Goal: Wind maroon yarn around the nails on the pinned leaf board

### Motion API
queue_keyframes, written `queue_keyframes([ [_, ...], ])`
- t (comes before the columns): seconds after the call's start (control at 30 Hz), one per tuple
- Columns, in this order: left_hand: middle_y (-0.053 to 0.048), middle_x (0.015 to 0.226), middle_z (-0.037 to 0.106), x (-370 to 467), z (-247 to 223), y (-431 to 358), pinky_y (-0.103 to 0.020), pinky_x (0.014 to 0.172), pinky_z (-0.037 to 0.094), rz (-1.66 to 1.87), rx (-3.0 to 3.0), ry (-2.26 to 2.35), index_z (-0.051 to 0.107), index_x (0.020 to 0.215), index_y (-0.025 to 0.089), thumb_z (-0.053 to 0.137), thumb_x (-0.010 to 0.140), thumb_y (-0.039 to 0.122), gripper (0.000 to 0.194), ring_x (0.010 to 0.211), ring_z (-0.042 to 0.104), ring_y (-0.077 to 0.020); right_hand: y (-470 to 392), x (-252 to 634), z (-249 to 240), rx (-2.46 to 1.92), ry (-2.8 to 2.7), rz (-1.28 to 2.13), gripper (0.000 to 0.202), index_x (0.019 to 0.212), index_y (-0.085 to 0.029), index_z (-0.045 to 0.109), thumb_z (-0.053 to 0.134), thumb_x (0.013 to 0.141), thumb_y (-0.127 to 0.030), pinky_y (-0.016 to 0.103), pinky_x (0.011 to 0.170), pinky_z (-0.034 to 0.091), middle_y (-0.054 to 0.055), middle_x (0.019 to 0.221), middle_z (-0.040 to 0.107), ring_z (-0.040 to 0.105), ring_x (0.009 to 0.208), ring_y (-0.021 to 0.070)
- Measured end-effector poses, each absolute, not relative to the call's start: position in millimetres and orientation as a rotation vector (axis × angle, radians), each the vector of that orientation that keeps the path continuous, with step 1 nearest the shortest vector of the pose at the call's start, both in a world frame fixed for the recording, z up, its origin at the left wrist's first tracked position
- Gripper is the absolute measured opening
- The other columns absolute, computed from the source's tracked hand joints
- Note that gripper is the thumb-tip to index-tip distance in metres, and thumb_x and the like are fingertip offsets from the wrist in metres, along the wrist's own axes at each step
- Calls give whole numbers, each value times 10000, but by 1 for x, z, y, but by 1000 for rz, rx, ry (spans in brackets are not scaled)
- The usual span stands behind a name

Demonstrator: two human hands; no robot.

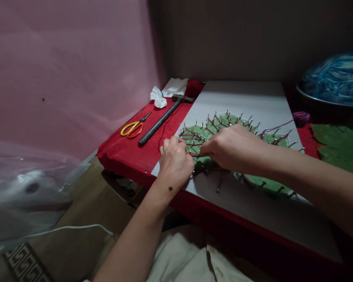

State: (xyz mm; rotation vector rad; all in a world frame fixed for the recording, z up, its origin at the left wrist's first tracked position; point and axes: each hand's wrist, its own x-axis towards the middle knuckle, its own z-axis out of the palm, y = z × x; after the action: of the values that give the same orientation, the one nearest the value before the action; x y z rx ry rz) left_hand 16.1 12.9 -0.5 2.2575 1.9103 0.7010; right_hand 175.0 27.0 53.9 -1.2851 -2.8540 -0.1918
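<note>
A green leaf-like shape (pixel 266 182) ringed with upright nails lies on a white board (pixel 244 94). Dark red thread (pixel 196 139) runs between nails at its left part. My left hand (pixel 176 158) is at the shape's left edge, its fingers curled and closed; what they hold is hidden. Over the middle of the shape, my right hand (pixel 231 147) is closed with its fingertips pointing down among the nails, and its grip cannot be made out. Purple thread (pixel 278 126) stretches from the nails to a small purple ball (pixel 301 117) at the right.
Yellow-and-orange scissors (pixel 135 127) and a hammer (pixel 161 119) lie on the red cloth (pixel 120 154) at left, near crumpled white tissue (pixel 158 98). A metal bowl (pixel 320 100) of blue yarn (pixel 337 78) and green leaf-shaped material (pixel 338 150) are at right. Pink sheeting (pixel 64 70) hangs left.
</note>
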Motion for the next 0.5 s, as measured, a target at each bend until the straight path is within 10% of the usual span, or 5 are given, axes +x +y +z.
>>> queue_keyframes([
  [0.5,-44,1010,604,-6,0,17,-423,948,428,830,2256,1561,660,740,180,608,764,59,134,1022,517,-215,20,164,56,-1335,-3023,-62,245,677,-223,695,473,686,-121,281,472,174,44,596,632,480,508,133],
])
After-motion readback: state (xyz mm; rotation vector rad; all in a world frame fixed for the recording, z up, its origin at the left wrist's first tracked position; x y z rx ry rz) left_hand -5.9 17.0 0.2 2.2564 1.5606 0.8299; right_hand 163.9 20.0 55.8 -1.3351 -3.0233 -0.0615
